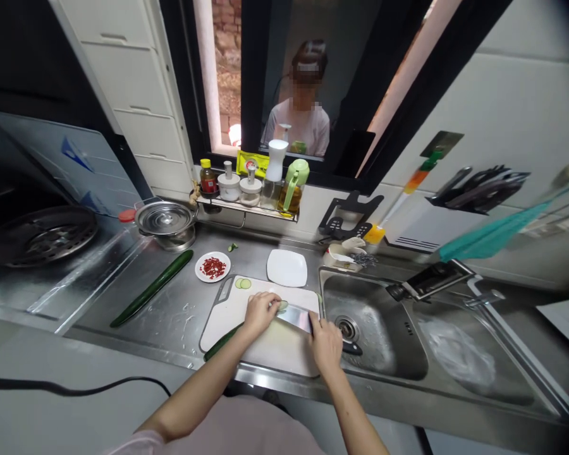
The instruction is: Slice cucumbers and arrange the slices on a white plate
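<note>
My right hand (327, 341) is closed around the black handle (353, 348) of a kitchen knife (296, 317), whose broad blade points left over the white cutting board (284, 354). Beside the blade's tip, my left hand (262, 311) is closed with bent fingers over a cucumber (222, 343); the middle of it is hidden under my hand and forearm. Pale green cucumber slices (282, 306) show between my left fingertips and the blade. Two more round slices (243, 284) lie at the board's upper left.
Left of the board are a whole cucumber (154, 287), a plate of chopped red pieces (213, 267) and a steel pot (167, 221). A white square plate (287, 268) sits behind the board. At right is the sink (374, 316). A condiment rack (246, 203) hangs below the window.
</note>
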Demonstrator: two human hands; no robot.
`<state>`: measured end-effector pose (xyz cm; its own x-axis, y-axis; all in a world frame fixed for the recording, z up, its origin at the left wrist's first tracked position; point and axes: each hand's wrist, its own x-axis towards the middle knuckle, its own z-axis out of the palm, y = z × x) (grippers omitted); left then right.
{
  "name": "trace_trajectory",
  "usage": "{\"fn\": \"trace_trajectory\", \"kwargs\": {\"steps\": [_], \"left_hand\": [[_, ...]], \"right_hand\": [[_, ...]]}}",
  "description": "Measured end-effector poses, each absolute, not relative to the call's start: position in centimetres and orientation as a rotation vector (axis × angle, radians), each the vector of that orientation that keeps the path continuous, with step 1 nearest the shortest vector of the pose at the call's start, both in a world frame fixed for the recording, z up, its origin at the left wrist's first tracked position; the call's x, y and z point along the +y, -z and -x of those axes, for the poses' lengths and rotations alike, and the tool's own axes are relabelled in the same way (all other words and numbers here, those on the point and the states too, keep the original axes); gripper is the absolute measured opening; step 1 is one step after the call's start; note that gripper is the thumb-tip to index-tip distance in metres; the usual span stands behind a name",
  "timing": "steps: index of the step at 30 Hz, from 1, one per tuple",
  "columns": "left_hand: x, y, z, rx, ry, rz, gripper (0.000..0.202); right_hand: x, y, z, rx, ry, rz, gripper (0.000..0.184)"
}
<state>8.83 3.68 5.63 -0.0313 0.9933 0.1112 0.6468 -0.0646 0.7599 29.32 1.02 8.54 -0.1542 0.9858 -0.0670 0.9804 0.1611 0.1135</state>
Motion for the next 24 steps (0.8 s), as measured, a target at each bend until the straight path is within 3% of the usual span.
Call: {"fn": "trace_trajectory", "kwargs": {"steps": [10, 24], "left_hand": [[8.4, -1.7, -3.0, 2.174, -0.704, -1.172, 0.019], [10.3, 0.1, -1.8, 2.351, -0.471, -1.420, 0.026]], "right_hand": [[-0.5, -6.8, -32.4, 2.132, 0.021, -2.105, 0.045], [0.1, -6.8, -31.8, 2.092, 0.111, -2.177, 0.047]]}}
